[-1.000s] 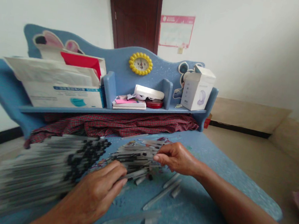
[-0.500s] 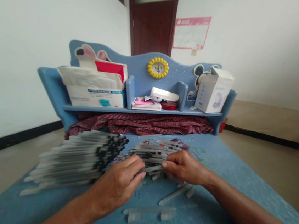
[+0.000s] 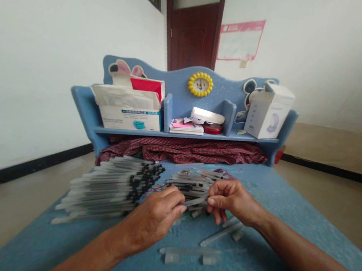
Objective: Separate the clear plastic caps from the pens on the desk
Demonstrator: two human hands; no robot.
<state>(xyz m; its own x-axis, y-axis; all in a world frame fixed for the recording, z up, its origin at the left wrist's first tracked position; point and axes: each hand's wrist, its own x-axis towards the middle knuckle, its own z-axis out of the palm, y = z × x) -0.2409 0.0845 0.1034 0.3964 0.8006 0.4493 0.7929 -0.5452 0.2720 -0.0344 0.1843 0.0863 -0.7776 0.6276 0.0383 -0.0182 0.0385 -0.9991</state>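
A translucent pen barrel [image 3: 195, 201] spans the gap between my two hands. My left hand [image 3: 160, 213] is closed, thumb and fingers pinching its left end. At its right end, my right hand [image 3: 234, 201] grips with thumb and forefinger, the other fingers curled below. A small dark bit shows under the right fingers, too blurred to name. Just beyond lies a loose heap of pen parts [image 3: 189, 181], some with black ends. Nearer me, a clear barrel [image 3: 217, 237] lies slanted and another barrel [image 3: 188, 251] lies crosswise, with short clear caps [image 3: 172, 258] beside it.
Left of my hands is a big stack of pens [image 3: 101, 187], black ends facing right. A blue shelf [image 3: 181, 136] rises at the table's back, with a mask box [image 3: 131, 117], a white box [image 3: 267, 114] and a yellow flower clock [image 3: 200, 84]. Checked cloth [image 3: 179, 148] lies beneath it.
The whole view has shifted, so everything sits farther right. My right hand's lower fingers now hang down more visibly. Both hands still hold the pen barrel.
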